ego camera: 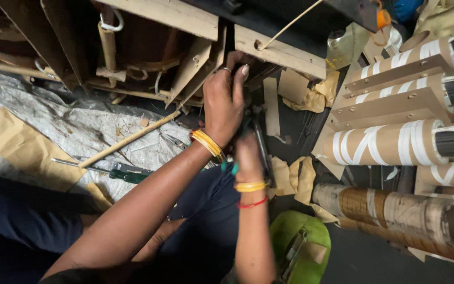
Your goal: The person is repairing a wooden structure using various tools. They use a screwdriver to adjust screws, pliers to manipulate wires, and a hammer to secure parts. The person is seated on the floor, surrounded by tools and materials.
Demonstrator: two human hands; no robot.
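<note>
Brown pressboard strip (193, 68) at the lower edge of the big frame (279, 52) looks stiff but snappable, so grip near its end; left hand (224, 102) is clamped on it, right hand (248, 152) clenches a dark tool (261, 147).

Left hand (223, 102) pressed on tan pressboard frame (279, 52); right hand (249, 152) beneath, grip hidden; green-handled screwdriver (109, 172) on crumpled grey sheet (80, 131); brown paper-wound cylindrical coils (395, 142) at right
</note>
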